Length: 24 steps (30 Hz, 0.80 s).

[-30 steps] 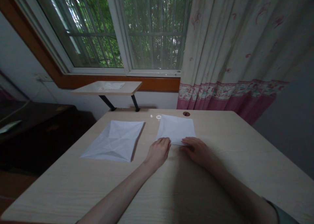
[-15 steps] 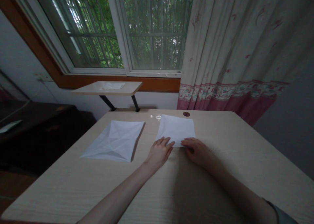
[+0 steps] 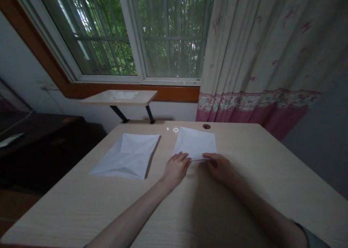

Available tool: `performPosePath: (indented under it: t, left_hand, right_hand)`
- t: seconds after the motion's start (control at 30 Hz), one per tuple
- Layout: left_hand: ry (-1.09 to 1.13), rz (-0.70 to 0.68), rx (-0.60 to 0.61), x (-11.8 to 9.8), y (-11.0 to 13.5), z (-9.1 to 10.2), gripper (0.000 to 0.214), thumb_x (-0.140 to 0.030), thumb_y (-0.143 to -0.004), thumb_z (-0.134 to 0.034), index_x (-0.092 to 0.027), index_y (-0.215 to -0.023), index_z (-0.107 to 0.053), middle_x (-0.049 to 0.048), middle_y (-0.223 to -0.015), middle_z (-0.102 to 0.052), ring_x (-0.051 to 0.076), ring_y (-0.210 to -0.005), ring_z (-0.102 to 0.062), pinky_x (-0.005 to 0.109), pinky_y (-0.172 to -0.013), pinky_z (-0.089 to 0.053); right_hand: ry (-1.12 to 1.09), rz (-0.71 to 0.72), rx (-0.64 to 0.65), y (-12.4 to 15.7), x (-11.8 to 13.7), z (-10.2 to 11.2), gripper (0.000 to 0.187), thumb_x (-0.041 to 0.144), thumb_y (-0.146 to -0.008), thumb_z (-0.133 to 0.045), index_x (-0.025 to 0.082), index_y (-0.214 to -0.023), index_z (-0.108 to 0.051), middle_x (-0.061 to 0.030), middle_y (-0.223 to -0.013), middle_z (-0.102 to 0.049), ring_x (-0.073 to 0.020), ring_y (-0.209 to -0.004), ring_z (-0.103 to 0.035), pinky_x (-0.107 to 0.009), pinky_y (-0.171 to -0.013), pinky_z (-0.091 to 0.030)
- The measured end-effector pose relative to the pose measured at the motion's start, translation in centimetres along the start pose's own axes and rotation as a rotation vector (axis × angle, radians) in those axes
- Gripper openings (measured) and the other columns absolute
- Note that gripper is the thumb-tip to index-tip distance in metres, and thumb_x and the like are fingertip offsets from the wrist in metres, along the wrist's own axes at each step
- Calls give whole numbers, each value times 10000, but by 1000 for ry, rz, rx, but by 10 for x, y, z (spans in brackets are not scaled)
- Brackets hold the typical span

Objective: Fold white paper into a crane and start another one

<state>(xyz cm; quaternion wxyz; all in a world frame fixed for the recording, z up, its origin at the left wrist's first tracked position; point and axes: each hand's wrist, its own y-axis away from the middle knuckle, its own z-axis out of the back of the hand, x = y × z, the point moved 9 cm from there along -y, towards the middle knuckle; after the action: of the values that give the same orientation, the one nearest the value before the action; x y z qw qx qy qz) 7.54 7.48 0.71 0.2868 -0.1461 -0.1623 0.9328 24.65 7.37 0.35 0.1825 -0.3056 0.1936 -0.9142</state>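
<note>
A white sheet of paper (image 3: 195, 142) lies on the desk in front of me, its near edge slightly raised. At its near left corner, my left hand (image 3: 177, 167) has its fingers on top of the paper and its thumb by the edge. On the near right corner, my right hand (image 3: 219, 166) pinches the edge, thumb tucked under the fingers. A second white paper (image 3: 130, 155), creased and larger looking, rests to the left, untouched, with its right edge standing off the desk.
The wooden desk (image 3: 152, 211) carries a small raised shelf (image 3: 100, 97) at the back left, with a crumpled white paper (image 3: 125, 95) on it. A round cable hole (image 3: 206, 126) sits near the back edge. Behind are a window and a curtain (image 3: 244, 70).
The sheet's near edge has lifted slightly and moved away from me. My left fingers and thumb have drawn closer together; my right hand has shifted slightly right.
</note>
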Motion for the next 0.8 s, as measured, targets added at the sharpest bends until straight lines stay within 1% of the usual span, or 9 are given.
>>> performPosePath:
  t: [0.1,0.2,0.3,0.37,0.43,0.5,0.6,0.7,0.8]
  left_hand:
    - [10,15,-13,2,-1,1,226,-223,-985,-491,-201,-1079,-695,64,-1189,-701,253,-1117,-650,399,-964,-535]
    - [22,46,-9,6,-2,3,221,-207,-989,-470,-185,-1078,-670,78,-1148,-712,250,-1099,-655,390,-961,-524]
    - [38,71,8,7,-2,5,209,-198,-991,-450,-187,-1046,-651,78,-1064,-722,231,-1024,-671,360,-917,-525]
    - [48,85,24,7,-2,7,200,-209,-994,-446,-193,-1012,-644,69,-1011,-721,218,-965,-675,339,-870,-526]
    - [54,100,29,8,-2,8,198,-231,-999,-444,-189,-993,-637,68,-977,-715,218,-943,-668,337,-855,-518]
    - [66,113,23,8,-3,10,199,-250,-1002,-446,-179,-989,-632,74,-960,-709,223,-947,-657,344,-865,-507]
    - [115,112,12,8,-4,12,196,-265,-1002,-454,-169,-985,-624,75,-955,-699,221,-937,-647,341,-862,-503]
    - [179,86,-8,6,-4,13,176,-259,-998,-465,-163,-990,-613,72,-962,-690,217,-924,-641,337,-855,-505]
    - [232,54,-38,4,-3,16,154,-251,-993,-470,-171,-1016,-601,71,-987,-685,218,-945,-637,344,-872,-506]
  right_hand:
    - [5,-44,-46,-1,-7,1,326,230,-828,-549,229,-1127,-680,-56,-1078,-748,-238,-987,-693,-421,-915,-533]
    - [32,-89,-119,-3,-16,4,296,313,-847,-578,235,-1115,-674,-49,-965,-765,-264,-934,-690,-438,-872,-535]
    - [57,-145,-207,-3,-26,7,286,380,-851,-581,238,-1083,-670,-68,-994,-751,-278,-917,-679,-445,-852,-526]
    - [49,-203,-249,-2,-34,8,311,415,-846,-579,222,-1078,-654,-93,-1019,-736,-291,-910,-673,-450,-829,-524]
    - [31,-252,-282,-2,-41,9,354,449,-836,-583,202,-1085,-634,-113,-980,-729,-302,-896,-670,-451,-809,-521]
    - [28,-276,-318,-1,-45,10,377,476,-829,-588,200,-1084,-620,-114,-936,-724,-302,-879,-668,-449,-801,-515]
    - [35,-290,-359,0,-47,13,384,495,-830,-580,206,-1081,-603,-107,-926,-715,-300,-876,-662,-456,-809,-505]
    - [20,-275,-389,-1,-46,17,405,493,-849,-560,180,-1105,-585,-128,-961,-698,-297,-887,-653,-462,-814,-504]
    - [39,-173,-426,-3,-34,22,453,492,-883,-532,144,-1170,-556,-165,-1051,-658,-304,-961,-622,-483,-851,-497]
